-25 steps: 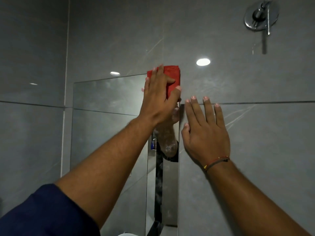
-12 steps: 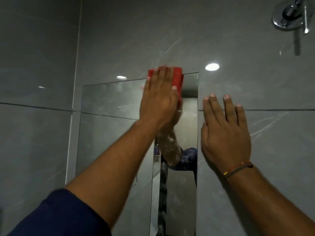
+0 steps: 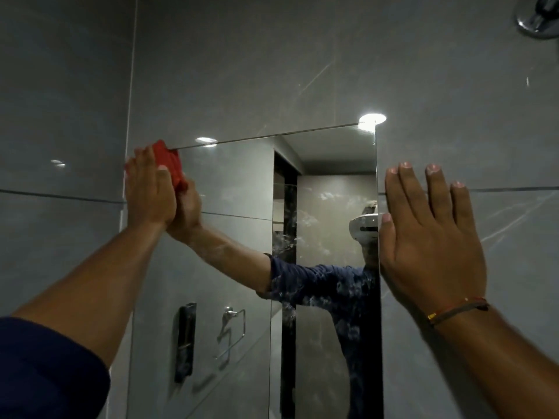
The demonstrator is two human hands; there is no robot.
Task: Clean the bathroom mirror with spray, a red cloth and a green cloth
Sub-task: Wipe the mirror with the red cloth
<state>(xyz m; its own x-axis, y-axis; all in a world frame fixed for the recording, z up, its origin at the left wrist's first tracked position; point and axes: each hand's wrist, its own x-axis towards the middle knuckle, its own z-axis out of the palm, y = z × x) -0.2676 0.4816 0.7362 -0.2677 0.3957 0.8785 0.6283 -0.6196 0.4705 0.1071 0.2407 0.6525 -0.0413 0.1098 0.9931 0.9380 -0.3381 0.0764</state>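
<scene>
The frameless mirror (image 3: pixel 236 182) hangs on a grey tiled wall. My left hand (image 3: pixel 149 189) presses a folded red cloth (image 3: pixel 169 164) flat against the mirror's top left corner. My right hand (image 3: pixel 429 243) lies flat with fingers spread on the tile just right of the mirror's right edge, holding nothing; a thin bracelet circles its wrist. Smears and white streaks mark the lower right glass. The spray and the green cloth are out of view.
A chrome shower fitting (image 3: pixel 538 16) sticks out of the wall at the top right. The mirror reflects a towel ring (image 3: pixel 231 328), a dark wall fixture (image 3: pixel 185 340) and my own arm. Ceiling lights glare on the tiles.
My left hand has slid the red cloth leftward along the mirror's top edge, from near the right side to the top left corner. The right hand stayed flat on the tile.
</scene>
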